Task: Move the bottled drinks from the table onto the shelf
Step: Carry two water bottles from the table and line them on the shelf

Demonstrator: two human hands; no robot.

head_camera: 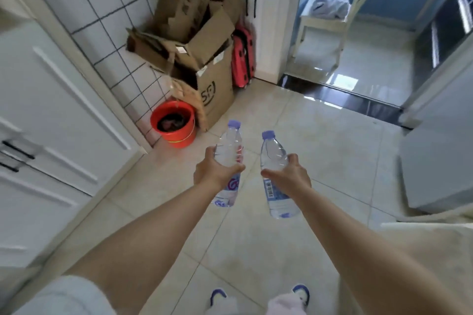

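Risk: a bottle slips in transit, since each is held one-handed at mid-body and the plastic may be slick. No shelf or counter in view.

Left hand is wrapped round the left bottle, thumb across the front. Right hand grips the right bottle likewise. Both bottles are upright, capped, carried over the tiled floor, near a red bucket.

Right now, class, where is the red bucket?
In the head view the red bucket stands on the floor at left of centre, against the tiled wall, just in front of the cardboard boxes and beyond the left hand.
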